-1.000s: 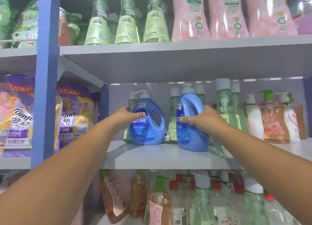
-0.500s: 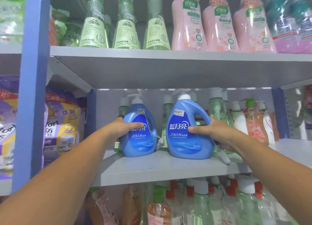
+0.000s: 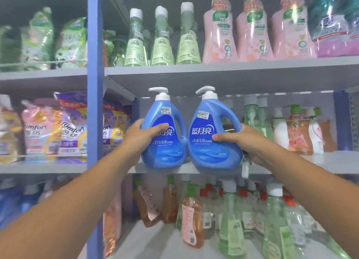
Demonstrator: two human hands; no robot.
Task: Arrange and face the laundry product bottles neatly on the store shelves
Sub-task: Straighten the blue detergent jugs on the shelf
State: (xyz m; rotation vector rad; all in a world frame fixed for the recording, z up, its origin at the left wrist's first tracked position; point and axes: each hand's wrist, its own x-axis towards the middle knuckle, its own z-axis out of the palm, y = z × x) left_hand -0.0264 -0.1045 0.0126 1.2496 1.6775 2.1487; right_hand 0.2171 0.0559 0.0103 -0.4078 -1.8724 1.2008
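Left hand [image 3: 144, 135] and right hand [image 3: 240, 140] each grip a blue bottle [image 3: 165, 138], labels forward. They look to be fronting the pair; next, set both square at the shelf [image 3: 291, 162] edge.

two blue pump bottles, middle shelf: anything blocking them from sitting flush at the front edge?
Nothing visible. The left hand grips the left blue bottle and the right hand grips the right blue bottle, both at the middle shelf front edge, labels facing out. Green bottles stand behind, not in front.
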